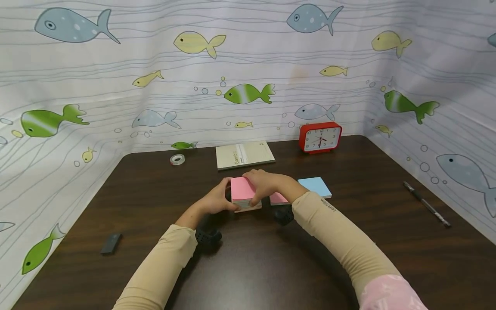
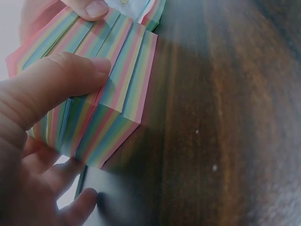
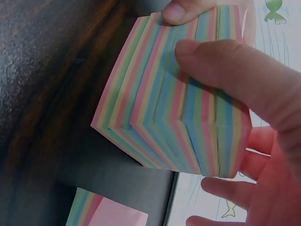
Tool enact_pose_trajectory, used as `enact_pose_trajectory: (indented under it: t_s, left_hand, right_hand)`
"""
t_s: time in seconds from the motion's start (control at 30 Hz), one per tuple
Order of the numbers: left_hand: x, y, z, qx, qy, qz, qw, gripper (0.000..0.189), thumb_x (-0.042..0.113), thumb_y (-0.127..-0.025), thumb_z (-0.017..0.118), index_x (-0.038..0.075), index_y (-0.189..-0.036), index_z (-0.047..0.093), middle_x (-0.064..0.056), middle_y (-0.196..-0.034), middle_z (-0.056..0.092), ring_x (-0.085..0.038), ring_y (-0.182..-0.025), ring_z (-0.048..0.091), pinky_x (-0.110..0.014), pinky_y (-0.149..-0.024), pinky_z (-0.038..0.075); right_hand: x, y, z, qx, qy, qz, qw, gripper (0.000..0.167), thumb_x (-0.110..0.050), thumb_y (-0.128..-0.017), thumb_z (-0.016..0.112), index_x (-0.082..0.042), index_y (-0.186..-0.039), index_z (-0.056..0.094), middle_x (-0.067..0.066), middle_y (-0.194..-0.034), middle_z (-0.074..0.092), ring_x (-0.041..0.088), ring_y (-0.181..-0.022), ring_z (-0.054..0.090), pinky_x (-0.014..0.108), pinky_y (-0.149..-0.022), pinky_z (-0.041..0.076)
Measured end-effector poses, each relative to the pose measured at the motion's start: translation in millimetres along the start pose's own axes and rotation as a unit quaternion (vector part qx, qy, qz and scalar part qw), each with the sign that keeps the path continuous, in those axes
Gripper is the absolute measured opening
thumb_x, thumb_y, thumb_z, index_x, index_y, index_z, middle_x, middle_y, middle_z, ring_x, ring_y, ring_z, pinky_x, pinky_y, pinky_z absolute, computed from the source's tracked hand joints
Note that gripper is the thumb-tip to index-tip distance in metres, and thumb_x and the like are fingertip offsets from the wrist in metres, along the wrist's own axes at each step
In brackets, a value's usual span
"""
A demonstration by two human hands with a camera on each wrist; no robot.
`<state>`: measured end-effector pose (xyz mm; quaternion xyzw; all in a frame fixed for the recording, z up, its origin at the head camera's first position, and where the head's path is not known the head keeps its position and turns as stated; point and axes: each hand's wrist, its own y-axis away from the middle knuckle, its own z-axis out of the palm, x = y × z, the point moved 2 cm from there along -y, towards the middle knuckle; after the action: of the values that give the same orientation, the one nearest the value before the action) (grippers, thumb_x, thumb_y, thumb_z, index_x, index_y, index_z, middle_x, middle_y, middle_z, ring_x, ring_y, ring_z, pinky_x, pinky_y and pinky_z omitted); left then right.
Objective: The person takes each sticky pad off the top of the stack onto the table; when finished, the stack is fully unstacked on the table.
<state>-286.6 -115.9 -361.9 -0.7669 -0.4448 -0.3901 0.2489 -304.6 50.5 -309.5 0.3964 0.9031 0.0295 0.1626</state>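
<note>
A tall stack of sticky-note pads (image 1: pixel 243 189) with a pink top stands on the dark table, its sides striped pink, yellow, green and blue. My left hand (image 1: pixel 214 199) holds its left side; in the left wrist view the thumb lies across the striped layers (image 2: pixel 127 70). From the right, my right hand (image 1: pixel 267 183) grips the upper part, its thumb on the near side and other fingers behind, as the right wrist view shows. The layers sit slightly uneven. Just right of the stack lies a pink pad (image 1: pixel 277 199), partly hidden by my right arm.
Farther right lies a light blue pad (image 1: pixel 315 186). At the back are a tape roll (image 1: pixel 177 159), a notebook (image 1: pixel 246 155) and a red alarm clock (image 1: pixel 320 137). A pen (image 1: pixel 426 203) lies near the right edge, a small dark block (image 1: pixel 111 243) at left. A fish-print curtain (image 1: pixel 248 64) borders the table.
</note>
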Motion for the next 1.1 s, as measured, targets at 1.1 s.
enact_pose_trajectory:
  t_s: [1.1]
  left_hand:
    - [-3.9, -0.7, 0.2, -0.005, 0.003, 0.002, 1.0, 0.085, 0.01, -0.065, 0.076, 0.001, -0.128, 0.02, -0.019, -0.128, 0.029, -0.035, -0.123, 0.023, -0.046, -0.095, 0.026]
  right_hand:
    - [13, 7.9, 0, -0.004, 0.026, 0.067, 0.9974, 0.088, -0.042, -0.06, 0.075, -0.007, -0.129, 0.034, 0.005, -0.115, 0.043, 0.019, -0.098, 0.041, 0.036, -0.086, 0.036]
